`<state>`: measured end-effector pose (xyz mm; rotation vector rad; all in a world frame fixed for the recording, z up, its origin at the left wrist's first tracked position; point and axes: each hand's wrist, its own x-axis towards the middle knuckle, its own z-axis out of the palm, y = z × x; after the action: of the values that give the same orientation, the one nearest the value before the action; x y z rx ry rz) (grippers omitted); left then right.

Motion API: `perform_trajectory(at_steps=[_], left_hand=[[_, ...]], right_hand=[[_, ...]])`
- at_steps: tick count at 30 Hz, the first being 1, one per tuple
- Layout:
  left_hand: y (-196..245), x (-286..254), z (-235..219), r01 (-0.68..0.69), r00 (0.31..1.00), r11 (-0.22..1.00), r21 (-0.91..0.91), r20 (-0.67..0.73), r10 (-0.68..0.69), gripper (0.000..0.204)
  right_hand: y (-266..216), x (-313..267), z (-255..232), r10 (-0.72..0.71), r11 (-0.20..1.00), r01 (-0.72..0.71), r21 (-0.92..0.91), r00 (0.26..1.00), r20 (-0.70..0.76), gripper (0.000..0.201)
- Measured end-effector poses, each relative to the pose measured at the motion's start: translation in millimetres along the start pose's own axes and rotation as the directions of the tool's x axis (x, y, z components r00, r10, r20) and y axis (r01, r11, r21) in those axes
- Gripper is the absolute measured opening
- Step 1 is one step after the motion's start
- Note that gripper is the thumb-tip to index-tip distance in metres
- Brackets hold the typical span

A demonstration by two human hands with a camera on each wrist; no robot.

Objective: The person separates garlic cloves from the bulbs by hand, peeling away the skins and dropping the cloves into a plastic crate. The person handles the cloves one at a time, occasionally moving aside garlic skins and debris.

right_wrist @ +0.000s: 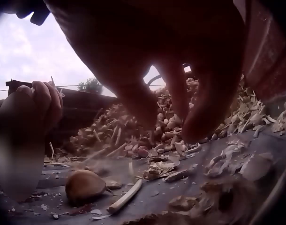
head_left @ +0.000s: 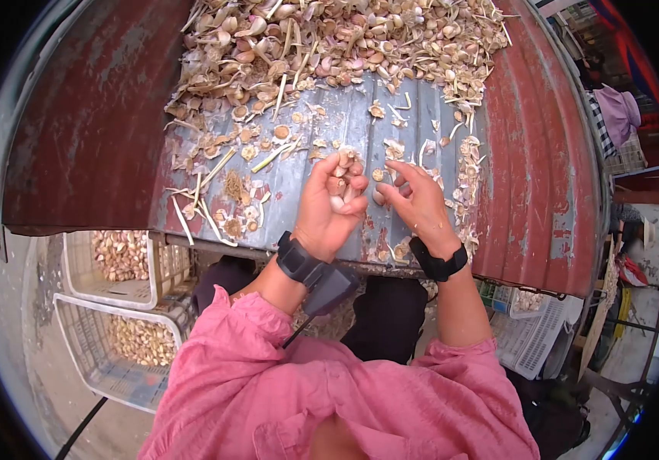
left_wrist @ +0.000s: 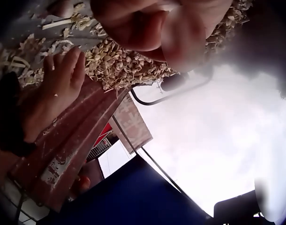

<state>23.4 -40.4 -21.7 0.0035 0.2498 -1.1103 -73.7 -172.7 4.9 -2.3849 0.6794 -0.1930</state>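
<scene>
My left hand curls its fingers round several garlic cloves, held above the metal sheet. Just to its right hovers my right hand, thumb and fingers apart and slightly bent, with nothing visible between them. Below the right hand's fingertips, a clove lies on the sheet among dry skins and cut stalks. In the left wrist view, the left hand's fingers are close and partly blurred, and the cloves in the palm are hidden there.
A large heap of garlic cloves covers the far part of the sheet. Red corrugated panels flank it. Two plastic crates holding cloves stand on the ground at the lower left. Another crate is at the lower right.
</scene>
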Motion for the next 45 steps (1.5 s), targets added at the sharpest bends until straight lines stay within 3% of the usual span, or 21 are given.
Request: perform_trajectory(at_steps=[4,6,8,11,13,14,16,18,21,22,23,24,26,28,29,30,32,36,40,41,45], left_hand=[[-2.9,-4.9,-2.8,-0.178,0.963,0.974,0.143,-0.180,0.202,0.016],[-6.7,-9.5,0.5,-0.229,0.919,0.936,0.266,-0.259,0.298,0.014],[-12.3,-15.1,-8.3,-0.248,0.915,0.928,0.278,-0.247,0.319,0.015],[-24.3,-34.8,-6.6,-0.128,0.949,0.972,0.197,-0.260,0.178,0.018],[-28.3,-61.3,2.3,-0.074,0.947,0.993,0.092,-0.306,0.099,0.019],[-25.0,-73.9,-1.6,-0.089,0.947,0.991,0.100,-0.301,0.115,0.019],[-10.0,-102.8,-11.6,0.007,0.986,0.975,-0.220,-0.161,-0.044,0.019],[12.1,-139.2,-7.1,-0.059,0.966,0.949,-0.310,-0.259,-0.025,0.019],[83.6,-186.0,-25.3,-0.324,0.933,0.883,-0.338,-0.269,0.239,0.018],[116.7,-196.0,-31.7,-0.549,0.807,0.823,-0.146,-0.351,0.476,0.018],[155.7,-206.3,-39.7,-0.652,0.727,0.745,-0.146,-0.398,0.559,0.020],[215.7,-217.8,-78.8,-0.737,0.657,0.664,-0.126,-0.366,0.659,0.042],[231.4,-227.6,-29.0,-0.823,0.513,0.560,-0.102,-0.558,0.652,0.070],[238.1,-235.9,-24.5,-0.894,0.385,0.445,-0.043,-0.581,0.717,0.085],[236.9,-237.1,-25.8,-0.909,0.361,0.414,-0.051,-0.592,0.721,0.083],[212.5,-232.2,-10.2,-0.922,0.253,0.376,0.097,-0.583,0.772,0.072],[185.9,-223.9,-33.6,-0.851,0.336,0.410,0.328,-0.259,0.905,0.049],[70.8,-144.3,26.6,-0.646,0.579,0.507,0.571,-0.066,0.812,0.019],[29.1,-61.7,45.3,-0.503,0.777,0.610,0.612,0.012,0.629,0.020],[24.8,-43.5,41.9,-0.471,0.807,0.634,0.614,0.010,0.590,0.020],[29.9,-5.2,32.1,-0.437,0.821,0.622,0.650,0.005,0.571,0.019]], right_hand=[[1.5,-4.8,12.7,-0.220,0.962,0.229,-0.147,0.973,0.074,0.027],[-11.2,-8.4,6.1,-0.048,0.997,0.052,0.061,0.996,-0.071,0.024],[-45.0,-22.9,-4.8,-0.059,0.981,0.069,0.182,0.997,-0.057,0.024],[-83.8,-46.1,-2.5,-0.293,0.938,0.280,0.203,0.955,0.037,0.026],[-102.7,-61.1,0.9,-0.408,0.912,0.408,0.033,0.913,-0.006,0.029],[-107.7,-67.6,0.1,-0.423,0.906,0.422,0.039,0.906,-0.007,0.029],[-112.1,-78.4,-5.5,-0.313,0.929,0.286,0.236,0.946,0.082,0.031],[-106.9,-85.5,-13.7,-0.311,0.933,0.289,0.213,0.947,0.077,0.030],[-86.4,-96.4,-20.4,-0.196,0.972,0.188,0.140,0.979,0.047,0.026],[-80.0,-99.8,-21.5,-0.200,0.971,0.191,0.144,0.978,0.050,0.026],[-71.1,-104.1,-21.8,-0.152,0.981,0.144,0.131,0.987,0.053,0.025],[-62.9,-108.6,-21.8,-0.106,0.988,0.098,0.117,0.993,0.056,0.024],[-54.6,-115.0,-21.1,-0.113,0.987,0.104,0.121,0.992,0.062,0.024],[-51.9,-117.1,-22.8,-0.074,0.988,0.066,0.140,0.996,0.058,0.020],[-51.5,-113.7,-24.0,-0.073,0.988,0.066,0.138,0.996,0.049,0.020],[-50.7,-109.3,-24.7,-0.099,0.987,0.092,0.133,0.994,0.044,0.018],[-50.8,-90.3,-23.3,-0.127,0.985,0.121,0.126,0.991,0.041,0.016],[-59.7,-8.2,-0.7,-0.074,0.924,0.023,0.381,0.990,0.119,0.015],[-82.7,104.8,45.9,-0.388,0.920,0.387,0.057,0.921,0.009,0.019],[-90.8,125.9,58.2,-0.401,0.916,0.401,-0.020,0.916,0.023,0.020],[-95.9,176.3,102.0,-0.500,0.782,0.552,-0.290,0.833,0.236,0.028]])
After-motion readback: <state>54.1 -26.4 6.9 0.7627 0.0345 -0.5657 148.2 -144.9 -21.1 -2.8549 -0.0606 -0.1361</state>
